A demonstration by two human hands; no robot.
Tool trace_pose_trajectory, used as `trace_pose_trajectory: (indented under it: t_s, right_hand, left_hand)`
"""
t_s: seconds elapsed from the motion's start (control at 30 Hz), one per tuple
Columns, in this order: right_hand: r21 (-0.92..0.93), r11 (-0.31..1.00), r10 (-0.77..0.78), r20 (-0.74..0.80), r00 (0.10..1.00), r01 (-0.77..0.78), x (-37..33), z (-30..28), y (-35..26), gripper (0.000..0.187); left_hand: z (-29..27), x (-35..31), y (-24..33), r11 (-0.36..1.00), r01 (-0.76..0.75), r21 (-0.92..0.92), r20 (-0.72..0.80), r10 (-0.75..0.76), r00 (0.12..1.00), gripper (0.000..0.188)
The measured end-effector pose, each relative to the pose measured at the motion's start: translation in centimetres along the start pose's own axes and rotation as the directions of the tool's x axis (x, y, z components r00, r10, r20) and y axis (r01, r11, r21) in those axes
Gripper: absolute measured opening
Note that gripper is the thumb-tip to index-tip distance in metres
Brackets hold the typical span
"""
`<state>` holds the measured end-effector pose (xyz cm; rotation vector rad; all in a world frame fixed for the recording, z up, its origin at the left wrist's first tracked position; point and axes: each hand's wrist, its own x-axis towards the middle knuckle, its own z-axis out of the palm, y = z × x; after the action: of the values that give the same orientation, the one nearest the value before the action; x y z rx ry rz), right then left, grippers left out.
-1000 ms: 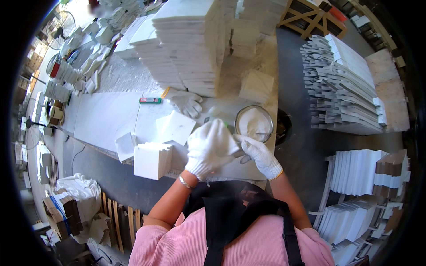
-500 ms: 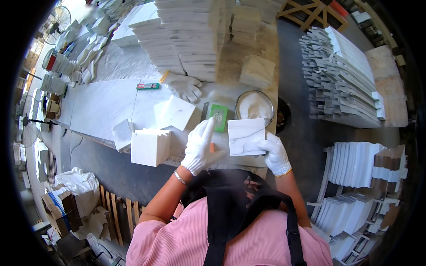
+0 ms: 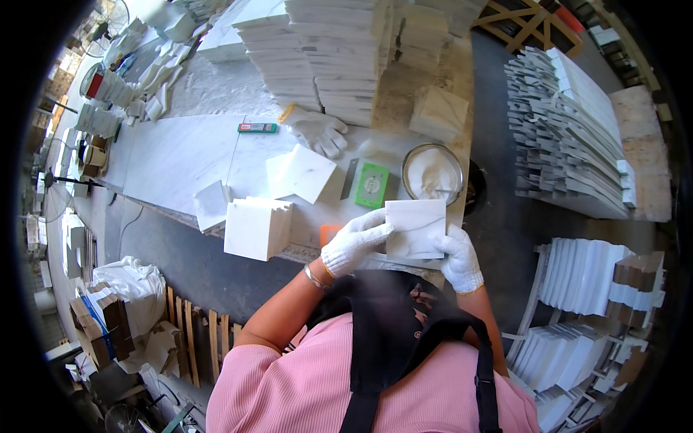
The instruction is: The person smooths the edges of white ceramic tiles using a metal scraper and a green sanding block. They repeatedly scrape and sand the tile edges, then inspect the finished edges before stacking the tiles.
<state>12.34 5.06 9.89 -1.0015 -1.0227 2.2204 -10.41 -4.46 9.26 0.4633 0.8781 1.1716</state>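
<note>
two gloved hands — left hand (image 3: 355, 242), right hand (image 3: 459, 257) — fingers closed on one white tile (image 3: 414, 228) above the table (image 3: 173, 155).

A square white marble tile (image 3: 413, 227) with faint grey veining is held flat-faced up above the near edge of the worktop (image 3: 173, 155), near its right end. The gloved left hand (image 3: 355, 242) lies against its left edge, and the gloved right hand (image 3: 460, 256) clasps its lower right corner. Its surface looks clean and unbroken.
</note>
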Motion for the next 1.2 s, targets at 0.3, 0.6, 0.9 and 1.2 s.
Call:
trace_pose_trajectory:
  t_s: [0.3,0.6,0.9,1.2]
  right_hand:
    - [-0.515,0.856,0.043,-0.02,0.999,-0.048,0.2,1.1,-2.8,0.043]
    - [-0.783,0.534,-0.491,0.021,0.871,0.319,2.5,4.7,-4.8,0.047]
    - [-0.917,0.27,-0.546,0.107,0.831,0.295,3.1,3.5,-4.5,0.04]
    - [-0.626,0.757,-0.355,-0.153,0.922,0.188,1.4,1.7,-5.3,0.034]
  left_hand:
    - [0.5,0.0,-0.1,0.995,-0.01,0.1,-0.071,0.018,0.997,0.053]
    - [1.5,-0.4,0.9,0.961,-0.025,0.277,-0.114,0.058,0.992,0.049]
    - [1.5,-0.7,0.4,0.972,-0.089,0.216,-0.111,0.115,0.987,0.048]
    - [0.9,-0.2,0.5,0.999,0.043,0.016,-0.091,-0.042,0.995,0.05]
